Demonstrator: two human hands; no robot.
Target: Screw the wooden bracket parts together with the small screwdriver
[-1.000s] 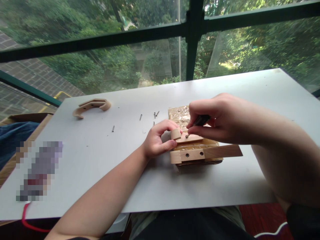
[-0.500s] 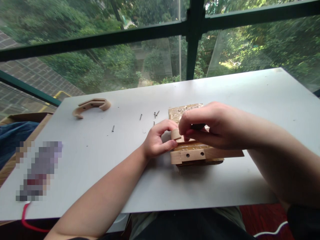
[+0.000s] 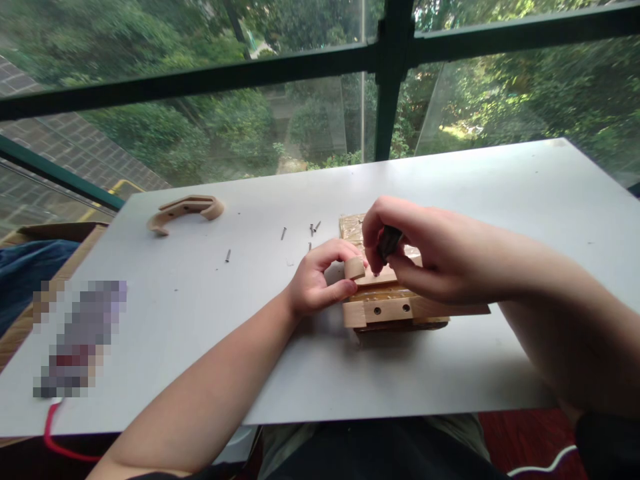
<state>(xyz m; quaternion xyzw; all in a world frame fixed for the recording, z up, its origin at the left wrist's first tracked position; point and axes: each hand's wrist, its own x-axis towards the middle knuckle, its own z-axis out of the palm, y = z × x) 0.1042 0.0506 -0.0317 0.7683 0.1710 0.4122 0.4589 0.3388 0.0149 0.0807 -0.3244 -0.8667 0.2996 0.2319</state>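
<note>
My left hand [image 3: 325, 277] is closed on the rounded end of a light wooden piece [image 3: 355, 269], thumb in front and fingers behind. In my right hand [image 3: 405, 247] is a dark handle [image 3: 389, 241], like a screwdriver's, gripped over the same wooden piece; its tip is hidden. A small shiny spot, perhaps a screw head, shows on the wood under my right fingers. Beneath lies a block [image 3: 353, 227] wrapped in clear film or tape. Along its near side runs another wooden strip [image 3: 417, 309] with two dark-rimmed holes.
Several loose screws [image 3: 283, 233] lie on the white table [image 3: 270, 373] left of the block. A curved wooden part [image 3: 185, 207] stands at the far left. A blurred-out object [image 3: 83, 340] with a red cord [image 3: 49, 427] is near the left edge. Windows [image 3: 300, 113] border the back.
My right hand has turned at the wrist, and the dark handle has tilted more upright, showing more of itself. My left hand keeps its hold on the wooden piece.
</note>
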